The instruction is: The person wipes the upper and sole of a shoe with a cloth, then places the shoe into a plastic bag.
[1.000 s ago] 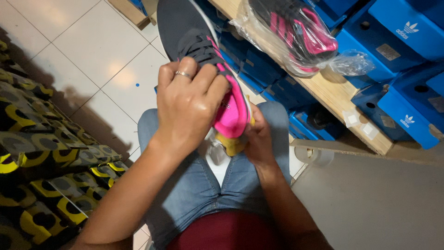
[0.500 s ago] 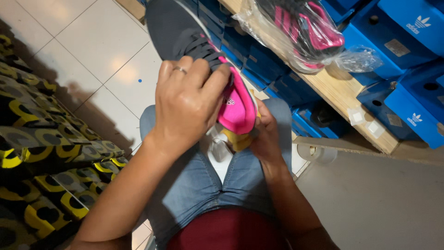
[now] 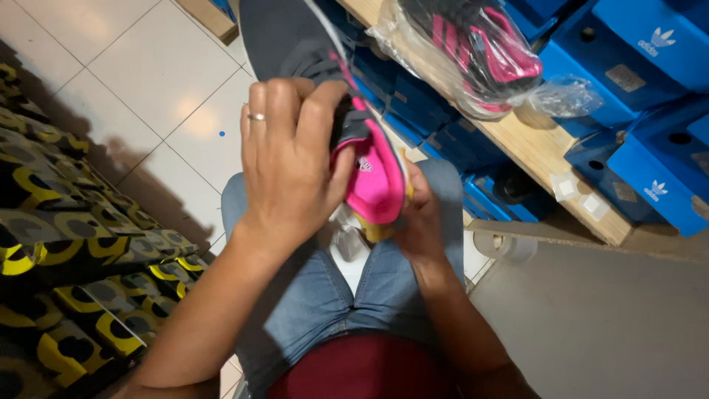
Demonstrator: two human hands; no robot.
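I hold a grey sports shoe (image 3: 281, 33) with a bright pink heel lining (image 3: 373, 174) over my lap. My left hand (image 3: 288, 162), a ring on one finger, wraps over the shoe's top by the laces, fingers curled around it. Under the heel, my right hand (image 3: 421, 218) grips the shoe from below, mostly hidden behind the pink part. A small yellowish thing (image 3: 377, 233) shows between the heel and my right palm; I cannot tell what it is. My knees in blue jeans (image 3: 325, 295) lie beneath.
A wooden shelf (image 3: 532, 159) runs along the right, with blue shoe boxes (image 3: 650, 52) on and under it and a black-and-pink shoe in a clear plastic bag (image 3: 473, 52). Stacked black-and-yellow boxes (image 3: 66, 251) stand at the left. White floor tiles (image 3: 148, 81) lie ahead.
The shoe has tipped a little further upward and away. My left hand's fingers have shifted higher over its top; the right hand stays under the heel.
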